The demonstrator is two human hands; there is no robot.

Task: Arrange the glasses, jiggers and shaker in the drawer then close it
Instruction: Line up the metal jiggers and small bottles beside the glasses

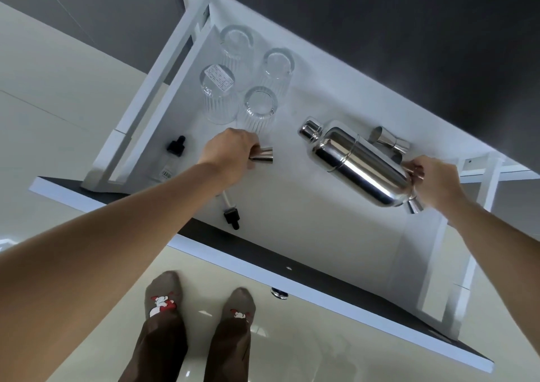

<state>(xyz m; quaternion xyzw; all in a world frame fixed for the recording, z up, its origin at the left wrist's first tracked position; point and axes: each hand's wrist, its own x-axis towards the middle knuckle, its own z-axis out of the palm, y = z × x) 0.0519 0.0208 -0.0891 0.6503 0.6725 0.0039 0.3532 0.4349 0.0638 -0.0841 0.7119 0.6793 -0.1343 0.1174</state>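
Observation:
The white drawer [321, 229] stands pulled out below me. Several ribbed glasses [260, 107] stand upside down at its far left. My left hand [230, 153] grips a small steel jigger [264, 155] just in front of the glasses. A shiny steel shaker [353, 159] lies tilted on its side at the right, my right hand [432, 180] holding its base end. A second jigger [390, 140] lies behind the shaker. Another small steel piece [415, 204] shows under my right hand.
Two dropper bottles with black caps lie in the drawer, one [174, 153] at the left wall and one [229, 209] near the dark front panel [292, 267]. A dark counter [409, 31] overhangs the drawer's back. My socked feet [198, 302] stand on the glossy floor.

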